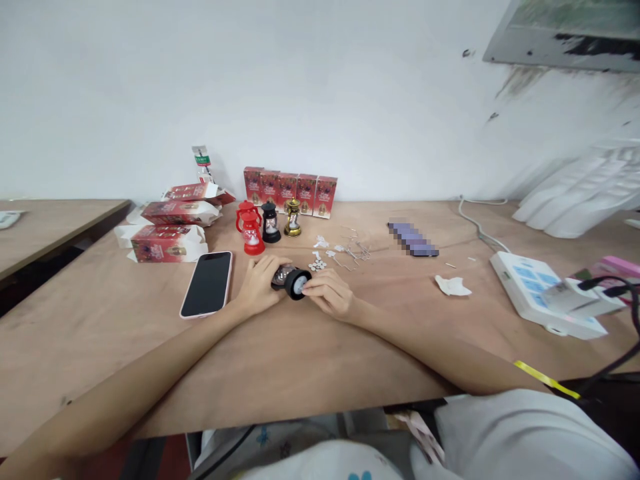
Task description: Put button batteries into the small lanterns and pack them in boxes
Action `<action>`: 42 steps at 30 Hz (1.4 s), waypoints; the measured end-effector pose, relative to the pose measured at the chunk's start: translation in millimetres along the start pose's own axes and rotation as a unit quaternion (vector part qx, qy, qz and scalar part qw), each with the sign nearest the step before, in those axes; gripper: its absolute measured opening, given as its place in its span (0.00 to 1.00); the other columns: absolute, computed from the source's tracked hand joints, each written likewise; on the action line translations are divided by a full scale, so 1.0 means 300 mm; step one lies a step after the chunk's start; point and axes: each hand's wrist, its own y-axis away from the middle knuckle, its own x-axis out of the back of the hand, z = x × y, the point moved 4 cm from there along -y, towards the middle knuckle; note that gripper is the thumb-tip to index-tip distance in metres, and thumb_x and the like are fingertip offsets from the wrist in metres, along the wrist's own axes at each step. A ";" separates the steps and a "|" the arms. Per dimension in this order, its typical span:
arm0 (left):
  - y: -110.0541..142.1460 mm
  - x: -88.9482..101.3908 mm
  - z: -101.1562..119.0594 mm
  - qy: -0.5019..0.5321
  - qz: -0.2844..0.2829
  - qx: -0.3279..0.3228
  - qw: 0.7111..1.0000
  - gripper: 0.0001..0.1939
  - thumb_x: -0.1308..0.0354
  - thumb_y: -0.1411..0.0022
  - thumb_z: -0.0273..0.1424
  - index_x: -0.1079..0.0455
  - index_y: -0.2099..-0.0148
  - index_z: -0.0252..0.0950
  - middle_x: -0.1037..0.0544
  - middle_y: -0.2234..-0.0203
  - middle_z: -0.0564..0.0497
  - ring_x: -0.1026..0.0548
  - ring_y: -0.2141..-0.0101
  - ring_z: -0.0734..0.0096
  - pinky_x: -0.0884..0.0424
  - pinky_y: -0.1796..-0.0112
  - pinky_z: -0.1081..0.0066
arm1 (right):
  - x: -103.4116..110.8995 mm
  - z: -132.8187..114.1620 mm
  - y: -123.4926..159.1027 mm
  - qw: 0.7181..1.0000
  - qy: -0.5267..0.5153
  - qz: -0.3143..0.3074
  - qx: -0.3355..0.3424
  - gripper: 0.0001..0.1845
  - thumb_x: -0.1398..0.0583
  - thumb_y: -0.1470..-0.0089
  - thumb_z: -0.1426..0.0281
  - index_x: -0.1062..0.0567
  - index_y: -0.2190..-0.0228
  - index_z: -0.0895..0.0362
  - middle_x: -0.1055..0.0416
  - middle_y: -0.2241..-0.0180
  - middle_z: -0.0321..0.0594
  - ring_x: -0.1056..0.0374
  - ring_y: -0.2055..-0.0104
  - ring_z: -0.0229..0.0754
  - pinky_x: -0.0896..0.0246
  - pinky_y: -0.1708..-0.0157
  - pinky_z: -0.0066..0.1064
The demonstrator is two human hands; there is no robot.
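One black miniature lantern [290,285], held tilted between both hands | left hand [261,283]: wrapped around its body, I'd judge to steady it | right hand [331,293]: fingertips at the pale base, turned its way presumably for access; I can't tell whether they pinch | small silver discs [317,265]: just beyond the right hand, likely for easy reach

Lanterns [271,231] on tbl [280,373], w/ boxes [287,187] behind

Left hand [261,283] and right hand [331,293] close together, fingers bent.
The bare left forearm [175,363] and right forearm [425,343] slant inward from either side; the right fingertips [309,289] point toward the left hand.
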 end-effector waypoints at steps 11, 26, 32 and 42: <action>-0.002 -0.004 -0.010 -0.004 0.016 0.011 1.000 0.21 0.45 0.52 0.27 0.36 0.53 0.38 0.25 0.57 0.48 0.30 0.55 0.59 0.42 0.57 0.63 | 0.005 -0.014 -0.032 1.000 0.013 -0.019 0.005 0.04 0.44 0.44 0.78 0.30 0.69 0.58 0.27 0.70 0.42 0.33 0.67 0.38 0.35 0.66 0.33; -0.003 -0.005 -0.008 -0.017 0.000 0.027 0.999 0.19 0.45 0.53 0.27 0.35 0.54 0.37 0.25 0.58 0.46 0.30 0.56 0.57 0.42 0.59 0.63 | -0.003 -0.003 -0.040 0.997 -0.023 -0.034 -0.064 0.08 0.46 0.43 0.78 0.30 0.72 0.58 0.31 0.70 0.42 0.36 0.68 0.38 0.39 0.68 0.33; -0.005 -0.004 -0.035 0.063 0.055 0.043 0.996 0.20 0.43 0.54 0.26 0.34 0.55 0.36 0.24 0.59 0.47 0.28 0.57 0.59 0.37 0.58 0.62 | -0.004 -0.007 -0.036 0.996 -0.024 -0.060 -0.059 0.10 0.48 0.44 0.79 0.29 0.62 0.58 0.32 0.62 0.48 0.35 0.62 0.42 0.36 0.63 0.37; -0.007 0.001 -0.045 0.176 0.111 0.046 0.977 0.20 0.39 0.53 0.29 0.34 0.55 0.36 0.24 0.59 0.46 0.26 0.58 0.61 0.31 0.56 0.64 | 0.003 0.031 -0.015 0.991 0.004 -0.089 -0.096 0.21 0.50 0.43 0.74 0.35 0.48 0.54 0.35 0.53 0.48 0.36 0.52 0.45 0.36 0.53 0.42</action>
